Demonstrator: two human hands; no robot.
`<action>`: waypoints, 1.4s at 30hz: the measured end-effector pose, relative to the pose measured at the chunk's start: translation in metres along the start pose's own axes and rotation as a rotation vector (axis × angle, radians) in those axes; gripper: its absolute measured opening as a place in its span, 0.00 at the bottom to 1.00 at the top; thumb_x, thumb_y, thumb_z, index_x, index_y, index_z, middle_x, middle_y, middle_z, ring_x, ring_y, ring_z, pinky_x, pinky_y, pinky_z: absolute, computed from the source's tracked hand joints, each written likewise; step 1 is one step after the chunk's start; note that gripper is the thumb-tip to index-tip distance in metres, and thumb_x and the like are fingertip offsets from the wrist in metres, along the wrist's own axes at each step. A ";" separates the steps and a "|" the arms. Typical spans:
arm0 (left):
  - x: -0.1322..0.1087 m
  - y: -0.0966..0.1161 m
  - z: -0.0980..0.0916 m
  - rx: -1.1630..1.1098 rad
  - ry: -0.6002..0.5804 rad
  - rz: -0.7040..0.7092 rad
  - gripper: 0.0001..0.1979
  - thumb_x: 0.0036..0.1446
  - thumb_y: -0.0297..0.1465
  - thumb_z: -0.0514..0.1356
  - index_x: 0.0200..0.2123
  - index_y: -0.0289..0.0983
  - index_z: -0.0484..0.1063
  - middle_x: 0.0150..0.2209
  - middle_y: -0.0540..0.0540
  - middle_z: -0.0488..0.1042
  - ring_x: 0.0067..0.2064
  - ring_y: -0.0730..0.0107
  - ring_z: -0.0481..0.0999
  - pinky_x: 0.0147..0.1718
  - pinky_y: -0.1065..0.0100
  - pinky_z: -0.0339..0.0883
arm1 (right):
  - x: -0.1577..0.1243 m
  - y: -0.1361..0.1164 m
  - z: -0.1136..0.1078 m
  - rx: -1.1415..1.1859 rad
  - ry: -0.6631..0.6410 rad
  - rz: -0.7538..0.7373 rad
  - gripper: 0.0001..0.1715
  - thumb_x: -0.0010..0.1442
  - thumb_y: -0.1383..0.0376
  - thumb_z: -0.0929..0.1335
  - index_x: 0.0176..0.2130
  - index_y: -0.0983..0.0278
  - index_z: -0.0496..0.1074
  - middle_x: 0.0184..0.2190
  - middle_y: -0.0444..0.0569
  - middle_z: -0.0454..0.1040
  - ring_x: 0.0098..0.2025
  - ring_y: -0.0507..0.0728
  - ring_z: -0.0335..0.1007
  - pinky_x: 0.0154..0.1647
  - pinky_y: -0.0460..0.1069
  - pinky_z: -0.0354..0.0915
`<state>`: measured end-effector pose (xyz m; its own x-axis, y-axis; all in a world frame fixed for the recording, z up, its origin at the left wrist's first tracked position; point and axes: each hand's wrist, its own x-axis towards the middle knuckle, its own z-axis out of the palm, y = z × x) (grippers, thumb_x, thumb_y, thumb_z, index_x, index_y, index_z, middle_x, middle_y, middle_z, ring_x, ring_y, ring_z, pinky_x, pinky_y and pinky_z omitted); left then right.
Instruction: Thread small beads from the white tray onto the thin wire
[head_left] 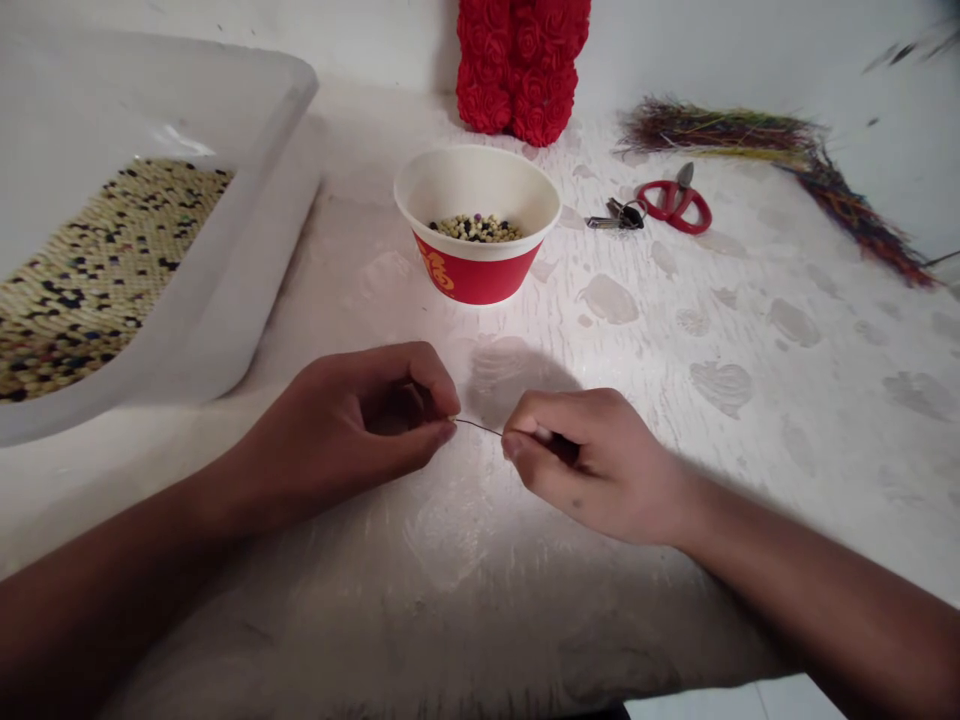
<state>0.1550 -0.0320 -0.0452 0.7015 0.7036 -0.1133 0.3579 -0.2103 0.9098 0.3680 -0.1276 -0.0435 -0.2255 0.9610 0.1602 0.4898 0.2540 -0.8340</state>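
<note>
So, L hand [341,430] & R hand [592,465] pinch thin dark wire [478,427] tight betw. fingers [525,425], keeping it taut; red paper bowl [480,275] of beads [477,229] sits within easy reach.

**Only one bit of print here, and I can't read it**

Had a good look, and the only lettering-type thing is on the white paper bowl with a red outer band [480,278]. On that red band sits a gold-yellow printed mark [436,270], which looks like a stylised character or two (maybe Chinese, but don't quote me on that). It curves round the side of the bowl, so I can't make out what it says. The small metal keys on a ring [619,214] are too tiny to tell if anything's stamped on them. Nothing else readable, no brands, numbers or signs that I can spot.
</note>
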 end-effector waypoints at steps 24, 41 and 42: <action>0.001 0.007 0.006 0.067 0.024 0.002 0.04 0.57 0.31 0.63 0.33 0.40 0.69 0.32 0.54 0.70 0.34 0.73 0.70 0.34 0.70 0.65 | -0.001 0.002 0.004 -0.037 0.038 -0.004 0.13 0.58 0.73 0.66 0.24 0.65 0.62 0.19 0.35 0.57 0.21 0.44 0.50 0.23 0.41 0.50; 0.001 0.003 -0.004 -0.103 0.138 -0.043 0.09 0.56 0.35 0.68 0.41 0.45 0.76 0.36 0.52 0.77 0.34 0.73 0.76 0.34 0.73 0.72 | 0.002 0.014 -0.006 0.287 0.044 0.119 0.13 0.70 0.63 0.65 0.34 0.64 0.74 0.20 0.36 0.61 0.22 0.45 0.56 0.24 0.43 0.56; 0.001 0.000 -0.006 -0.115 0.142 -0.051 0.09 0.57 0.36 0.67 0.42 0.45 0.76 0.35 0.52 0.77 0.33 0.73 0.76 0.34 0.73 0.72 | 0.003 0.017 -0.009 0.387 0.051 0.149 0.13 0.70 0.61 0.65 0.36 0.63 0.75 0.19 0.36 0.60 0.20 0.46 0.56 0.23 0.44 0.57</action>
<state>0.1525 -0.0273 -0.0427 0.5874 0.8017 -0.1108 0.3124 -0.0984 0.9448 0.3828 -0.1199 -0.0525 -0.1296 0.9907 0.0407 0.1593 0.0614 -0.9853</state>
